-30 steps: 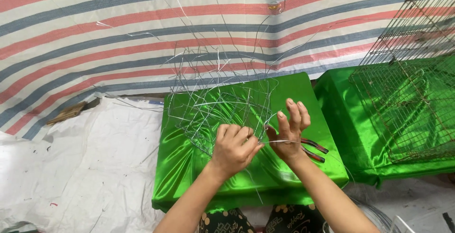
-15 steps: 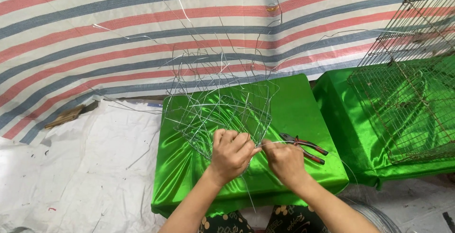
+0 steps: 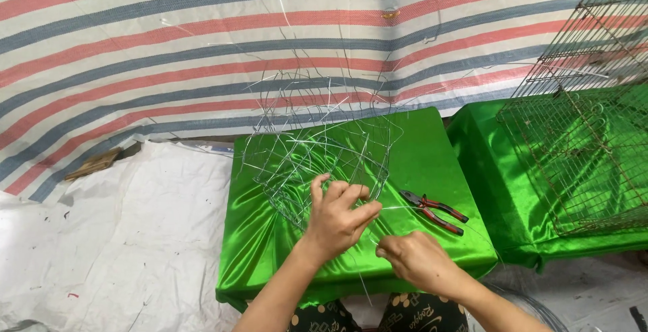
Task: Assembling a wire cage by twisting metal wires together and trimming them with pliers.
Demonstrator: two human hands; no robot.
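A half-formed mesh of thin, shiny silver wire (image 3: 317, 149) sits on a low tabletop draped in bright green satin cloth (image 3: 432, 149), its loose ends sticking up and out towards the far side. The mesh occupies the left and middle of the cloth, with its near edge reaching the person's hands.

The left hand (image 3: 337, 218) is at the near edge of the mesh, its fingers (image 3: 347, 193) curled and closed round strands of the wire, the thumb pointing up. The right hand (image 3: 415, 259) lies just to the right and nearer, at the near edge of the tabletop. Its fingers are bunched together, pinching a single thin strand that runs towards the left hand. The two hands are close together but do not appear to touch.

A pair of pliers with red and black handles (image 3: 433, 210) lies flat on the green cloth just right of the hands, untouched, the handles pointing right.

To the right, well apart from the hands, stands a second block covered in the same green satin (image 3: 486, 170), and on it rests a tall rusty-brown wire cage (image 3: 587, 122). A tarpaulin striped in red, white and blue-grey (image 3: 169, 48) hangs across the far side. A white, scuffed sheet (image 3: 115, 237) covers the floor on the left, with a small flat piece of brown wood (image 3: 94, 164) lying at its far edge.
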